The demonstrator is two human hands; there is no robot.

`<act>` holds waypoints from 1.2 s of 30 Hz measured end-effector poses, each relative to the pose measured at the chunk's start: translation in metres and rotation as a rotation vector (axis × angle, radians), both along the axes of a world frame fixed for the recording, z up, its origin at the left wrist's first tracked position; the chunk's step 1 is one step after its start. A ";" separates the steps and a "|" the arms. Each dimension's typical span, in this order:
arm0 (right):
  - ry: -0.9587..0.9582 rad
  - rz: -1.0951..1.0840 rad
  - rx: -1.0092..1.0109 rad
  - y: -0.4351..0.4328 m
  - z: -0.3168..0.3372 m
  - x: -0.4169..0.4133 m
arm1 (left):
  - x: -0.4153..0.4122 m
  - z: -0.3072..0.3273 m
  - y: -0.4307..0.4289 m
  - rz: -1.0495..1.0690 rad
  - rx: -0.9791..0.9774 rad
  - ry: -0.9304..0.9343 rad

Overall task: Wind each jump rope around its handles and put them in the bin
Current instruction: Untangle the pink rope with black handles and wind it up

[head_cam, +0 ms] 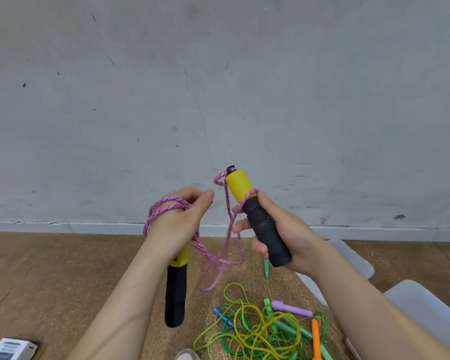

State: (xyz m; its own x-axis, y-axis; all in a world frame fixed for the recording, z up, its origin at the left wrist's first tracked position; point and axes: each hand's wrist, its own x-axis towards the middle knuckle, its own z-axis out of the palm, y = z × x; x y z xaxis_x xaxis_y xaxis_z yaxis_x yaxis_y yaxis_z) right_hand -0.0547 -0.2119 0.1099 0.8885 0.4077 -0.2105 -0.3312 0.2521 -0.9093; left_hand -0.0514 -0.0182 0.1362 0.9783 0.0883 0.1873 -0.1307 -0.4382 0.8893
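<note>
My right hand (283, 235) grips the black foam part of one jump-rope handle (263, 224), whose yellow top points up. Its pink braided rope (224, 255) loops once around the yellow part and hangs down between my hands. My left hand (177, 222) has the same pink rope wound around it and pinched in its fingers. The second black-and-yellow handle (176, 292) dangles below that hand. On the floor lies a tangle of green and yellow ropes (250, 331) with green, blue, purple and orange handles. The clear plastic bin (426, 310) stands at the lower right, partly behind my right arm.
A grey wall with a pale skirting board runs straight ahead. The floor is brown wood. A clear lid or tray (353, 258) lies behind my right hand. A small white and black box (11, 349) sits at the bottom left. A shoe tip (186, 355) shows at the bottom edge.
</note>
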 end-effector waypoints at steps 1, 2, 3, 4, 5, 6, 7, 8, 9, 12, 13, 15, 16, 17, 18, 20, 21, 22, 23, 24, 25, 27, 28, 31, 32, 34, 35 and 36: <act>-0.006 -0.020 0.026 0.001 -0.001 0.001 | 0.000 0.000 0.000 -0.008 -0.065 0.014; -0.024 -0.044 0.044 0.002 -0.001 0.002 | 0.000 0.002 0.000 -0.044 -0.168 0.056; -0.044 -0.066 0.060 0.003 -0.001 0.003 | -0.001 0.004 0.001 -0.098 -0.283 0.111; -0.061 -0.082 0.068 0.004 -0.002 0.004 | -0.003 0.006 0.001 -0.163 -0.388 0.168; -0.079 -0.094 0.050 0.005 -0.002 0.005 | -0.005 0.008 0.002 -0.219 -0.460 0.216; -0.096 -0.106 0.007 0.006 -0.002 0.006 | -0.007 0.009 0.001 -0.251 -0.497 0.246; -0.111 -0.118 -0.054 0.007 -0.003 0.006 | -0.007 0.008 -0.001 -0.258 -0.504 0.257; -0.124 -0.124 -0.120 0.008 -0.003 0.006 | -0.007 0.007 -0.003 -0.246 -0.484 0.260; -0.138 -0.120 -0.171 0.011 -0.003 0.005 | -0.006 0.004 -0.007 -0.225 -0.442 0.260; -0.141 -0.119 -0.239 0.019 -0.004 0.002 | -0.008 0.000 -0.018 -0.192 -0.350 0.315; -0.119 -0.154 -0.262 0.022 -0.005 0.001 | -0.008 0.000 -0.021 -0.185 -0.364 0.325; -0.090 -0.250 -0.348 0.025 -0.007 0.001 | -0.008 0.001 -0.024 -0.136 -0.338 0.283; -0.087 -0.296 -0.377 0.026 -0.008 0.001 | -0.007 0.002 -0.025 -0.090 -0.315 0.248; -0.086 -0.336 -0.387 0.026 -0.009 0.002 | -0.005 0.003 -0.025 -0.040 -0.326 0.206; -0.090 -0.371 -0.389 0.026 -0.009 0.003 | -0.003 0.003 -0.023 0.021 -0.370 0.165; -0.097 -0.484 -0.415 0.020 -0.007 0.006 | 0.002 0.004 -0.017 0.176 -0.499 0.090; -0.116 -0.568 -0.448 0.014 -0.008 0.009 | 0.003 0.005 -0.012 0.254 -0.538 0.052; -0.148 -0.655 -0.531 0.006 -0.009 0.014 | 0.005 0.007 -0.007 0.323 -0.541 0.006; -0.193 -0.707 -0.690 -0.004 -0.011 0.019 | 0.006 0.007 -0.001 0.379 -0.510 -0.045; -0.224 -0.689 -0.905 -0.014 -0.013 0.024 | 0.007 0.007 0.005 0.422 -0.461 -0.088; -0.227 -0.607 -1.149 -0.022 -0.013 0.025 | 0.008 0.006 0.010 0.450 -0.421 -0.104; -0.197 -0.362 -1.556 -0.026 -0.012 0.020 | 0.009 0.005 0.013 0.451 -0.403 -0.044; -0.232 -0.295 -1.609 -0.023 -0.012 0.018 | 0.009 0.003 0.012 0.434 -0.415 0.023; -0.411 -0.194 -1.109 0.004 -0.003 0.008 | 0.006 0.000 -0.004 0.291 -0.455 0.247; -0.347 -0.098 -0.817 0.016 0.001 0.003 | 0.005 -0.001 -0.010 0.220 -0.459 0.295; -0.229 0.045 -0.451 0.036 -0.004 -0.005 | 0.002 0.000 -0.019 0.094 -0.474 0.376; -0.220 0.024 -0.437 0.042 -0.009 -0.005 | 0.001 0.000 -0.021 0.053 -0.446 0.419; -0.210 -0.048 -0.426 0.044 -0.012 -0.003 | 0.001 -0.001 -0.021 0.020 -0.384 0.459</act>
State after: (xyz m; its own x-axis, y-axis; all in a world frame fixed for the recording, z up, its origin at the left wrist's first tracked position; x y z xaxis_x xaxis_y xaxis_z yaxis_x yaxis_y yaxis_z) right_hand -0.0578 -0.1681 0.0978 0.9455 0.2813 -0.1641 -0.1264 -0.1473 -0.9810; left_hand -0.0505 -0.0393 0.1350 0.9492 0.0851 -0.3029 0.3091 -0.0722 0.9483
